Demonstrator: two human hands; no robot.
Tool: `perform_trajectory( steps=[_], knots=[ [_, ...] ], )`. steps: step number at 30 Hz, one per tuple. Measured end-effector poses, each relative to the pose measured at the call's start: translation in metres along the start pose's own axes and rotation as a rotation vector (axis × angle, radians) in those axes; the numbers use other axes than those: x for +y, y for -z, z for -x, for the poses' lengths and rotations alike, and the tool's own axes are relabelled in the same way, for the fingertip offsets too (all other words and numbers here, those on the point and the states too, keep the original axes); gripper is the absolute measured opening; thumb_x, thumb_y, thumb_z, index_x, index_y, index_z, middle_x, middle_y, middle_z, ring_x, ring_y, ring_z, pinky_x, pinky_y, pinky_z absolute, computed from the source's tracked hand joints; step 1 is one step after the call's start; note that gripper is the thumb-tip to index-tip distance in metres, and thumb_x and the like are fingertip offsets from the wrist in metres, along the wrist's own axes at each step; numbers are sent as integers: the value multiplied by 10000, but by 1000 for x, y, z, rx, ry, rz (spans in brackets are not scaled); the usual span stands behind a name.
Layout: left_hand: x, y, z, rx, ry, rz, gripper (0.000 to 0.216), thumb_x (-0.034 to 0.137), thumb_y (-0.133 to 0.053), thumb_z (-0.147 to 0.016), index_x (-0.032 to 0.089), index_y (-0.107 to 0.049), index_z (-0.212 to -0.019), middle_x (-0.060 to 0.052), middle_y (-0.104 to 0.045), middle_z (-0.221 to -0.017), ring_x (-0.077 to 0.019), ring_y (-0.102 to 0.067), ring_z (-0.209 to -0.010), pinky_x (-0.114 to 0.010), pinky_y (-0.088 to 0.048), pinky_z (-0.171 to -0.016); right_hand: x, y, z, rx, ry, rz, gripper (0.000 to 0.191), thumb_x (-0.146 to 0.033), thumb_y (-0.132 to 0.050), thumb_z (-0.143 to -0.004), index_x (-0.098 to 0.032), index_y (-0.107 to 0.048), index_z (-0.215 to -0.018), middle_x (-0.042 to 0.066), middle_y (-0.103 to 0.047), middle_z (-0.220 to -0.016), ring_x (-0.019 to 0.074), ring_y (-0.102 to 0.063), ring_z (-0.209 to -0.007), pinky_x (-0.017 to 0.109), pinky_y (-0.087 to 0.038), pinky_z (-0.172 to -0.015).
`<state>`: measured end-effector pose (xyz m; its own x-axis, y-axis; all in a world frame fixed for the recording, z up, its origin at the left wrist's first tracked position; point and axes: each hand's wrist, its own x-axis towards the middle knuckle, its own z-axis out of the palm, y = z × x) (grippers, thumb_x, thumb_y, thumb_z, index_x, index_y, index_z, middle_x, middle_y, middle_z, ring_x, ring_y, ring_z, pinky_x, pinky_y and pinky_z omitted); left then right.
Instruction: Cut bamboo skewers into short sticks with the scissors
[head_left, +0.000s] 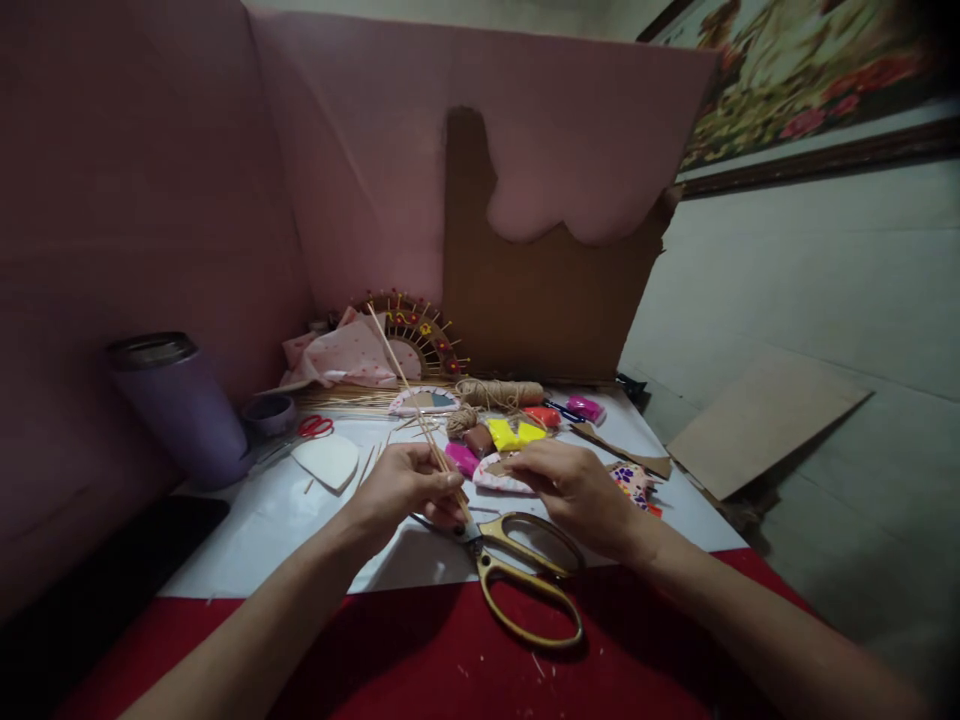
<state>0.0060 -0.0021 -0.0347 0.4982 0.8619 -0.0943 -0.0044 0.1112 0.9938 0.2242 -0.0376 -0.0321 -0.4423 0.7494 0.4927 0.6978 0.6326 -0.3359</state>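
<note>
My left hand [415, 487] is closed around a few thin bamboo sticks [399, 362], which slant up and away to the left. My right hand [574, 490] is curled with its fingertips together, over a cardboard piece edged in pink fabric [499, 478]; what it pinches, if anything, is too small to make out. Below and between both hands lie large scissors with gold handles [531, 575], their blades partly hidden by my left hand. Beyond them are a yellow packet [516, 433], a magenta packet [461, 459] and a brown packet [478, 440].
A purple tumbler [180, 410] stands at the left, near a tape roll [270, 413] and red-handled scissors [315, 427]. Behind are a twine roll [501, 392], pink cloth [341, 350] and a decorated half-round fan [424, 335]. A pink-covered cardboard panel [360, 150] rises at the back.
</note>
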Motion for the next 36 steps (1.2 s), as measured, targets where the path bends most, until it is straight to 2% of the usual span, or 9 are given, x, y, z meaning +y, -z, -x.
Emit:
perform_trajectory(
  steps=[2, 4, 7, 11, 15, 19, 22, 28, 36],
  knots=[
    [-1, -3, 3, -92, 9, 0, 239, 299, -718, -651, 112, -572, -686, -73, -697, -589, -156, -649, -503, -238, -496, -483, -11, -2, -12, -28, -66, -129, 169, -204, -525, -864, -180, -690, -840, 55, -643, -808, 166, -553, -780, 304, -421, -705],
    [0, -7, 7, -181, 26, -14, 228, 295, -712, -660, 113, -574, -665, -67, -687, -557, -145, -639, -480, -217, -477, -466, -20, -4, -22, -63, -207, -406, 216, -296, -533, -861, -166, -677, -765, 32, -608, -719, 146, -534, -689, 281, -425, -635],
    [0, -13, 14, -335, 68, -5, 204, 271, -710, -652, 117, -576, -646, -59, -684, -553, -151, -637, -467, -221, -472, -455, -28, -7, -31, -103, -367, -762, 273, -416, -609, -785, -145, -645, -773, 1, -565, -663, 106, -494, -572, 228, -395, -518],
    [-5, -16, 18, -472, 121, 24, 158, 224, -708, -639, 120, -589, -651, -43, -678, -564, -159, -634, -448, -219, -468, -418, -32, -9, -34, -143, -429, -982, 352, -468, -713, -666, -140, -585, -659, -42, -488, -562, 68, -409, -493, 192, -324, -451],
    [-9, -15, 19, -567, 171, 23, 159, 224, -718, -624, 116, -603, -639, -37, -655, -517, -159, -623, -430, -242, -497, -438, -33, -9, -32, -201, -441, -1034, 367, -472, -716, -661, -130, -583, -648, -34, -504, -548, 68, -421, -487, 189, -331, -434],
    [-6, -13, 21, -646, 169, 42, 152, 235, -699, -645, 112, -610, -632, -47, -654, -519, -163, -627, -442, -260, -514, -464, -38, -10, -31, -200, -478, -1045, 372, -475, -713, -663, -138, -558, -639, -37, -510, -524, 70, -441, -465, 190, -355, -425],
    [-5, -14, 22, -630, 162, 26, 171, 258, -703, -643, 113, -614, -639, -44, -655, -529, -161, -627, -448, -238, -494, -436, -42, -11, -32, -190, -489, -996, 383, -490, -702, -669, -142, -548, -629, -30, -523, -525, 70, -447, -452, 189, -357, -413],
    [-5, -18, 22, -519, 149, 13, 202, 287, -705, -662, 126, -585, -646, -30, -656, -533, -148, -628, -452, -205, -467, -423, -39, -5, -37, -142, -452, -926, 376, -489, -678, -695, -152, -534, -611, -45, -506, -497, 61, -431, -428, 181, -344, -394],
    [-6, -20, 23, -576, 176, 75, 248, 327, -587, -791, 104, -601, -682, -83, -688, -649, -166, -661, -519, -213, -480, -438, -21, 4, -38, -23, -509, -945, 329, -400, -698, -702, -154, -519, -578, -61, -494, -472, 45, -398, -389, 180, -324, -370]
  ],
)
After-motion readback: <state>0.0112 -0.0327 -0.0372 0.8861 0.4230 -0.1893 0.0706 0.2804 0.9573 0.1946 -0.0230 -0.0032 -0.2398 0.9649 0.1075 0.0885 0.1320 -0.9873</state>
